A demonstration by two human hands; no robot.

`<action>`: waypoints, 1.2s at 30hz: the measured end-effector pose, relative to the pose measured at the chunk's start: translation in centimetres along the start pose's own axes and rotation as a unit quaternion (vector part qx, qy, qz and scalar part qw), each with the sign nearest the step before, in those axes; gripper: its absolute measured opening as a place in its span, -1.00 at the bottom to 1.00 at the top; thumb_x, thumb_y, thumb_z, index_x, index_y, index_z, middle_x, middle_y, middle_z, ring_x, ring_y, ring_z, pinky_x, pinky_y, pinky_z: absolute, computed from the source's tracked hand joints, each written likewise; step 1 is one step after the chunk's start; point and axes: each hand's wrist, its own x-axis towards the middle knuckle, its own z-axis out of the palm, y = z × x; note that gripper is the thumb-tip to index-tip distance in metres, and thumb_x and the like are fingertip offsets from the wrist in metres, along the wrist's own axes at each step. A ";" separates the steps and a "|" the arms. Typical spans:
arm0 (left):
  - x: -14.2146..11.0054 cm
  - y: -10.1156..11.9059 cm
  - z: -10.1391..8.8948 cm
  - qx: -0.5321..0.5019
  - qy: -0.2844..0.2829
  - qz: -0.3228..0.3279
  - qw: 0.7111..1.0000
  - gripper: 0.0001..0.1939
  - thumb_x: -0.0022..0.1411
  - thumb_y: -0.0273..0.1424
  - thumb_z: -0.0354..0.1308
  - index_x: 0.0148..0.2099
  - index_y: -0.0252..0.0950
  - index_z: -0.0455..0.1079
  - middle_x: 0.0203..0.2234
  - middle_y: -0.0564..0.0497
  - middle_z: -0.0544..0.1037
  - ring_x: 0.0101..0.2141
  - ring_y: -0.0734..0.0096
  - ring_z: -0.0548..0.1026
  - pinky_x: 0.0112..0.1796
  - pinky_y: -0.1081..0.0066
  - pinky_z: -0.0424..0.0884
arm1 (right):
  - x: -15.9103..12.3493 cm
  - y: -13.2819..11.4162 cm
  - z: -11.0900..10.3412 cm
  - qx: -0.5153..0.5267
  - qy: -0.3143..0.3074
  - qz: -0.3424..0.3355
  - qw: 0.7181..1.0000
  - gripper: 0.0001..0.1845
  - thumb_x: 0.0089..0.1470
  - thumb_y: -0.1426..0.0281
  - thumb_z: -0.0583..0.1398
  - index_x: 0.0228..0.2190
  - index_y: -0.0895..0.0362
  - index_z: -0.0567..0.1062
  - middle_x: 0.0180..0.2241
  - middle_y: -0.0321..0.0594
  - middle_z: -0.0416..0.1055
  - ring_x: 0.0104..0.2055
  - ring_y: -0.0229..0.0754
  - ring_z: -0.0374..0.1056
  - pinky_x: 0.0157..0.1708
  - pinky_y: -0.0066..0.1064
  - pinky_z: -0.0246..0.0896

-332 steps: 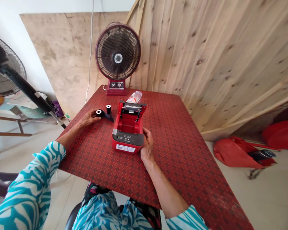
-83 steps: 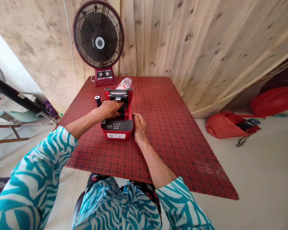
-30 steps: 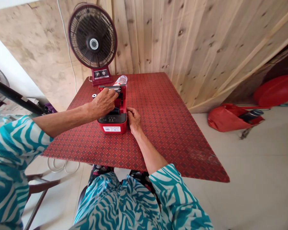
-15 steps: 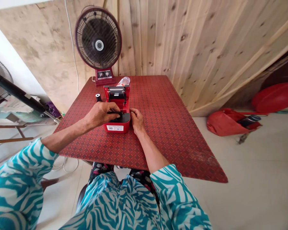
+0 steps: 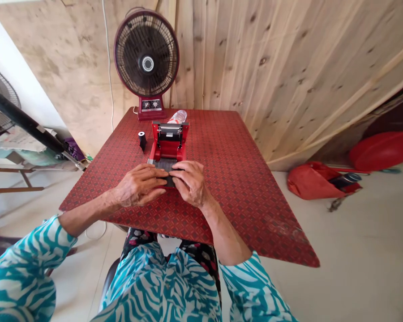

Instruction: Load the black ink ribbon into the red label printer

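Observation:
A small red and black machine that looks like a label printer [image 5: 168,148] stands with its lid tipped back. Dark film or a dark panel [image 5: 163,165] shows across its front part. My left hand [image 5: 141,182] lies over the front left side, its fingers stretched towards the dark surface. From the right, my right hand [image 5: 190,182] rests its spread, slightly bent fingers on the same part. The two sets of fingertips almost meet over it. What lies under the fingers is hidden. A black roll with a white core [image 5: 142,140] stands upright to the left of the machine.
Behind the machine a clear plastic bottle [image 5: 177,117] lies on the red patterned table [image 5: 255,197]. A dark red table fan [image 5: 147,62] stands at the back left. On the floor to the right is a red bag [image 5: 309,181] with a dark cylinder in it.
My left hand has let go of its pinch on a black part and now lies flatter over the machine's front. My right hand has moved from the machine's side onto its front.

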 end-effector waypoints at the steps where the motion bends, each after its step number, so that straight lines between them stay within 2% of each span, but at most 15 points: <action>1: 0.1 -0.6 -0.3 -0.010 0.024 -0.031 0.999 -0.69 0.48 -0.24 0.01 -0.03 -0.24 0.54 0.00 -0.14 0.64 0.03 0.30 0.58 0.12 0.20 0.43 | -0.2 0.2 0.2 -0.022 -0.010 -0.016 1.000 -0.82 0.20 0.30 0.19 -0.23 -0.06 0.62 -0.13 -0.23 0.61 -0.01 -0.03 0.46 0.07 -0.06 0.19; 4: 1.8 -3.2 -0.9 0.005 0.100 -0.172 0.980 -0.62 0.50 -0.18 -0.07 0.11 -0.23 0.46 0.11 -0.17 0.56 0.13 0.26 0.50 0.13 0.19 0.43 | -0.6 0.8 1.0 -0.081 0.010 -0.069 0.994 -0.81 0.20 0.36 0.20 -0.17 -0.06 0.59 -0.13 -0.22 0.61 -0.01 -0.05 0.45 0.02 -0.10 0.18; 6: 3.7 -5.2 -0.8 0.010 0.134 -0.231 0.963 -0.53 0.51 -0.12 -0.12 0.25 -0.25 0.35 0.18 -0.22 0.49 0.21 0.19 0.42 0.12 0.17 0.43 | -0.8 0.9 1.3 -0.112 0.039 -0.102 0.988 -0.78 0.21 0.41 0.20 -0.13 -0.05 0.57 -0.14 -0.21 0.60 -0.03 -0.06 0.44 0.00 -0.12 0.18; 8: 5.6 -6.9 -0.3 -0.037 0.146 -0.280 0.948 -0.44 0.52 -0.08 -0.17 0.34 -0.30 0.24 0.11 -0.23 0.54 0.15 0.16 0.48 0.04 0.21 0.48 | -0.8 0.9 1.3 -0.124 0.055 -0.128 0.982 -0.75 0.20 0.44 0.20 -0.09 -0.03 0.54 -0.15 -0.18 0.58 -0.03 -0.06 0.44 0.00 -0.14 0.18; 10: 6.9 -8.0 0.3 -0.120 0.152 -0.309 0.931 -0.38 0.50 -0.02 -0.15 0.35 -0.32 0.24 0.01 -0.19 0.60 0.05 0.15 0.54 -0.02 0.24 0.50 | -0.8 0.7 1.3 -0.137 0.062 -0.139 0.979 -0.74 0.20 0.45 0.20 -0.07 -0.02 0.52 -0.15 -0.18 0.57 -0.04 -0.08 0.43 -0.02 -0.16 0.19; 13: 7.2 -8.7 1.0 -0.244 0.192 -0.319 0.895 -0.34 0.42 0.07 -0.08 0.26 -0.34 0.36 -0.02 -0.16 0.62 -0.03 0.13 0.57 -0.02 0.24 0.49 | -0.7 0.4 1.2 -0.145 0.066 -0.144 0.977 -0.76 0.20 0.48 0.20 -0.10 0.03 0.52 -0.15 -0.17 0.56 -0.05 -0.09 0.43 -0.01 -0.17 0.21; 16: 5.7 -8.3 1.6 -0.309 0.215 -0.308 0.874 -0.31 0.35 0.11 0.01 0.24 -0.33 0.36 -0.03 -0.17 0.62 -0.07 0.17 0.58 -0.04 0.26 0.49 | -0.6 0.1 1.1 -0.147 0.073 -0.148 0.975 -0.78 0.19 0.49 0.20 -0.12 0.04 0.52 -0.18 -0.17 0.55 -0.07 -0.10 0.42 -0.02 -0.18 0.22; 18: 4.2 -7.6 1.9 -0.311 0.193 -0.300 0.881 -0.32 0.34 0.10 0.03 0.24 -0.32 0.37 -0.08 -0.16 0.64 -0.12 0.19 0.60 -0.07 0.26 0.49 | -0.6 -0.1 0.9 -0.146 0.081 -0.155 0.974 -0.80 0.18 0.48 0.21 -0.15 0.04 0.53 -0.22 -0.18 0.53 -0.09 -0.09 0.41 -0.04 -0.18 0.23; 22: 1.9 -6.5 2.6 -0.231 0.158 -0.261 0.924 -0.53 0.38 -0.09 0.07 0.14 -0.27 0.47 -0.18 -0.09 0.67 -0.17 0.24 0.61 0.00 0.23 0.46 | -0.8 -0.2 0.8 -0.102 0.096 -0.145 0.979 -0.87 0.16 0.44 0.22 -0.25 0.04 0.56 -0.32 -0.21 0.51 -0.18 -0.10 0.40 -0.08 -0.15 0.23; 24: 1.7 -6.6 3.0 -0.213 0.161 -0.247 0.932 -0.61 0.34 -0.18 0.12 0.10 -0.25 0.49 -0.21 -0.05 0.67 -0.18 0.27 0.61 0.02 0.24 0.45 | -0.6 0.1 0.8 -0.031 0.105 -0.078 0.991 -0.86 0.19 0.41 0.18 -0.28 0.02 0.57 -0.35 -0.24 0.51 -0.21 -0.13 0.42 -0.09 -0.16 0.25; 26: 1.8 -7.1 3.5 -0.240 0.168 -0.260 0.920 -0.61 0.25 -0.25 0.19 0.10 -0.24 0.48 -0.22 -0.03 0.66 -0.23 0.31 0.60 -0.03 0.26 0.48 | -0.1 0.8 1.0 0.063 0.148 0.061 0.985 -0.81 0.22 0.33 0.14 -0.26 0.03 0.57 -0.29 -0.22 0.54 -0.19 -0.13 0.44 -0.08 -0.16 0.29; 28: 2.1 -7.7 4.2 -0.292 0.182 -0.290 0.893 -0.56 0.15 -0.30 0.26 0.09 -0.26 0.48 -0.20 -0.05 0.65 -0.28 0.35 0.58 -0.12 0.30 0.50 | 0.8 1.8 1.3 0.148 0.217 0.231 0.937 -0.75 0.17 0.22 0.17 -0.19 0.05 0.57 -0.16 -0.16 0.56 -0.09 -0.10 0.45 -0.01 -0.13 0.32; 30: 2.3 -8.0 4.9 -0.341 0.205 -0.317 0.861 -0.52 0.07 -0.34 0.29 0.08 -0.28 0.48 -0.19 -0.06 0.63 -0.30 0.37 0.57 -0.16 0.32 0.50 | 1.9 2.7 1.8 0.221 0.229 0.333 0.888 -0.64 0.01 0.17 0.26 -0.17 0.07 0.55 -0.11 -0.15 0.57 -0.04 -0.08 0.44 0.07 -0.10 0.31; 32: 2.3 -7.9 5.5 -0.363 0.230 -0.338 0.838 -0.50 0.04 -0.36 0.30 0.08 -0.27 0.49 -0.17 -0.06 0.61 -0.26 0.36 0.56 -0.13 0.30 0.50 | 2.7 3.3 2.2 0.271 0.211 0.378 0.860 -0.57 -0.12 0.16 0.30 -0.17 0.07 0.55 -0.09 -0.16 0.57 -0.02 -0.08 0.43 0.11 -0.09 0.31; 36: 2.2 -7.2 6.0 -0.381 0.264 -0.388 0.797 -0.42 -0.01 -0.33 0.35 0.11 -0.26 0.48 0.01 -0.13 0.54 0.02 0.16 0.52 0.09 0.16 0.42 | 3.0 3.5 2.5 0.304 0.199 0.404 0.839 -0.51 -0.21 0.16 0.33 -0.18 0.06 0.56 -0.10 -0.18 0.57 -0.05 -0.08 0.43 0.09 -0.09 0.33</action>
